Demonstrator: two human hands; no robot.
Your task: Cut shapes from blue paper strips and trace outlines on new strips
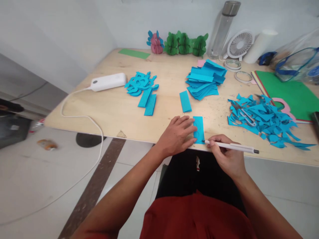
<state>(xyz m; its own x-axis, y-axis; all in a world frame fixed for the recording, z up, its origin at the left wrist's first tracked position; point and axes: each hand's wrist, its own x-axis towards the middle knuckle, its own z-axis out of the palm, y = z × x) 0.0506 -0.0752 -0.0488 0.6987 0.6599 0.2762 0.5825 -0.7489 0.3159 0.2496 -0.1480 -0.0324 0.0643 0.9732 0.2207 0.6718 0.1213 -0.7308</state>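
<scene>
A small blue paper rectangle [199, 127] lies at the table's front edge, with faint curved pen lines on it. My left hand [178, 135] rests flat, fingers spread, its fingertips on the paper's left side. In my right hand [228, 156] is a white pen [234, 146], its tip at the paper's lower right corner. Just beyond lies another folded blue piece [185, 101]. Farther back is a stack of folded blue papers [206, 79]. To the left sit a heap of cut blue shapes [141, 83] and two blue strips [150, 105].
Blue scraps [271, 122] with scissors [245, 114] among them cover the right side. Behind stand paper figures [184, 44], a bottle [221, 35], a fan [240, 45] and tape rolls [232, 64]. A corded white power bank [109, 82] is at left; green sheets [296, 93] lie right.
</scene>
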